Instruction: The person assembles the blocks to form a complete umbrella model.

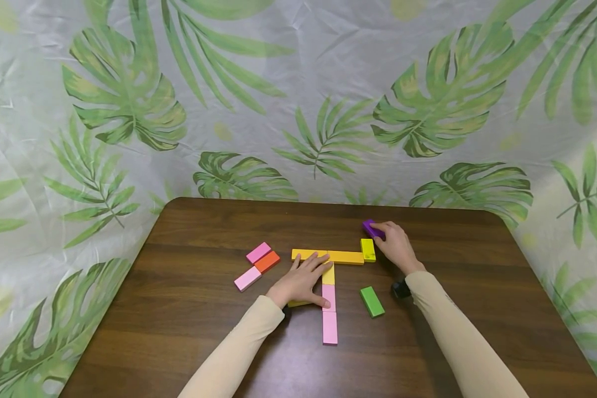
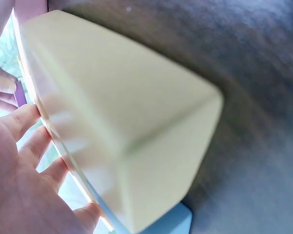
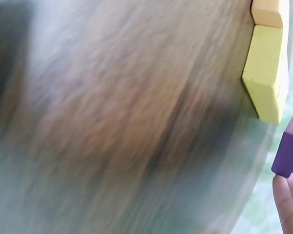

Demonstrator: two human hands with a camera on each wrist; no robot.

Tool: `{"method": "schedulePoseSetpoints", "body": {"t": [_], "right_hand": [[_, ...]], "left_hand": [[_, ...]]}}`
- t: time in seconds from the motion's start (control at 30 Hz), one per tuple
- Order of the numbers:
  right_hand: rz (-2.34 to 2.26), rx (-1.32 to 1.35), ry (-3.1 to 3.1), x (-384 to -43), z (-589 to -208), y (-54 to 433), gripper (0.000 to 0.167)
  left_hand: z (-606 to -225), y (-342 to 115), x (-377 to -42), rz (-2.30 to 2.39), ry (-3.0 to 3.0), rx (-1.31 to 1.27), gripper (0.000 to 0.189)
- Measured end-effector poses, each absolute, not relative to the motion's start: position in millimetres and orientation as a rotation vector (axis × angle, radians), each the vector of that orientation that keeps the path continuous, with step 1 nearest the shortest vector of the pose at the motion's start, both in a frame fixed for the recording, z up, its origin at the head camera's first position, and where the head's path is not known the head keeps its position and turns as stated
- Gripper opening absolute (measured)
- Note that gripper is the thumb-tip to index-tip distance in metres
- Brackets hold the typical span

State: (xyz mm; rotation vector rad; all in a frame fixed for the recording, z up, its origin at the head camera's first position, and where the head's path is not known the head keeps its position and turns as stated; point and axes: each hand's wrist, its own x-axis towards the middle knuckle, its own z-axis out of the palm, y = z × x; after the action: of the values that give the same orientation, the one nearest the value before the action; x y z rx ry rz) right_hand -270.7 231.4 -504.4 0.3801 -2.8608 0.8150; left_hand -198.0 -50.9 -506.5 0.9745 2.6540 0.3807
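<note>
My right hand pinches a purple block between thumb and fingers, just beyond the bright yellow block. The right wrist view also catches the purple block at the edge, held by fingertips. My left hand lies spread over the T-shaped layout, fingers near the orange-yellow row and thumb at a pink block. Partly under that hand is a yellowish block, large and pale in the left wrist view. A blue block shows behind it there.
Left of the layout, a pink block, a red-orange block and a light pink block sit together. A green block lies alone right of the stem. The brown table meets a leaf-patterned curtain behind.
</note>
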Motion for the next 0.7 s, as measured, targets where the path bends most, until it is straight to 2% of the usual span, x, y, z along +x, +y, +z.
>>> {"method": "schedulePoseSetpoints", "body": {"t": [0.7], "right_hand": [[0.825, 0.358, -2.911, -286.9, -505.0, 206.9, 0.037]], "left_hand": [[-507.3, -51.2, -198.3, 0.397, 2.658, 0.975, 0.097]]}}
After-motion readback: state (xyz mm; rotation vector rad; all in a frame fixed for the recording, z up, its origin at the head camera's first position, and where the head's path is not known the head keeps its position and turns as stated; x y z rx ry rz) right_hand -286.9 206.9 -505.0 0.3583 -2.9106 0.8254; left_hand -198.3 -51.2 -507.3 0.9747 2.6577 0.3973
